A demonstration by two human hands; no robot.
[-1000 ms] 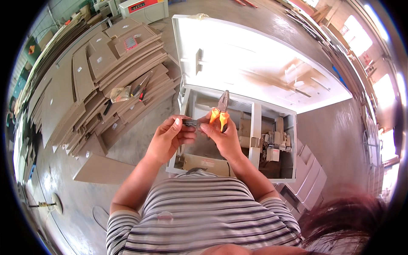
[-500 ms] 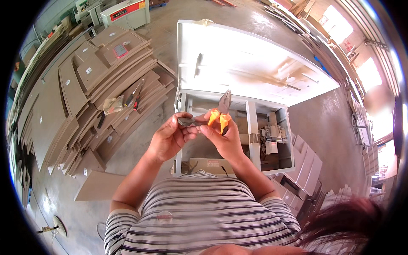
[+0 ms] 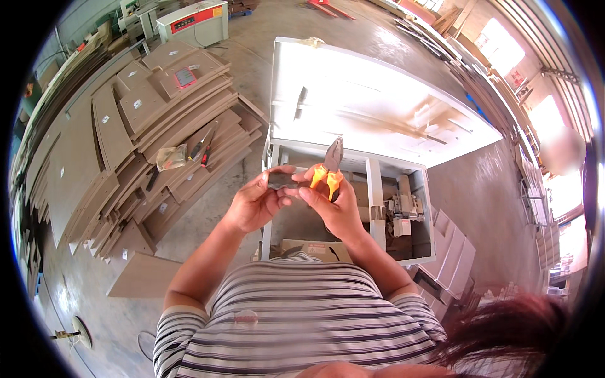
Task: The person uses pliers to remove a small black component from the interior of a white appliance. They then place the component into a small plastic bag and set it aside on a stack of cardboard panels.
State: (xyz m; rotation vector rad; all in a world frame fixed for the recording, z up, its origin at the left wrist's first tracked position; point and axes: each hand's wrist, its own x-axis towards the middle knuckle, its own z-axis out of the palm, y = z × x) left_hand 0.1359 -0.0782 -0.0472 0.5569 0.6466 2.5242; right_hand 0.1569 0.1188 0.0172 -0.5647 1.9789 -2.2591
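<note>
In my right hand (image 3: pixel 337 205) is a pair of combination pliers (image 3: pixel 334 154) with orange handles, its jaws pointing up and away from me. Thumb and fingers of my left hand (image 3: pixel 255 205) pinch a small, dark grey flat piece (image 3: pixel 278 185) too small to make out fully. The fingertips of my right hand reach toward the same piece, close to or touching it. Both hands are raised over an open, pale grey metal cabinet frame (image 3: pixel 268 220), whose large white door or lid (image 3: pixel 353 88) stands swung out on the far side.
Stacked brown-grey panels (image 3: pixel 75 164) fill the left, with screwdrivers (image 3: pixel 207 151) and a plastic bag (image 3: pixel 170 159) on top. A machine assembly (image 3: pixel 403 211) sits in the cabinet's right bay. More panels (image 3: pixel 450 246) lean at right. A white machine (image 3: pixel 195 28) stands far left.
The small grey piece has turned in my fingers and now shows a thinner side. The pliers stay in my right hand. My view has shifted slightly.
</note>
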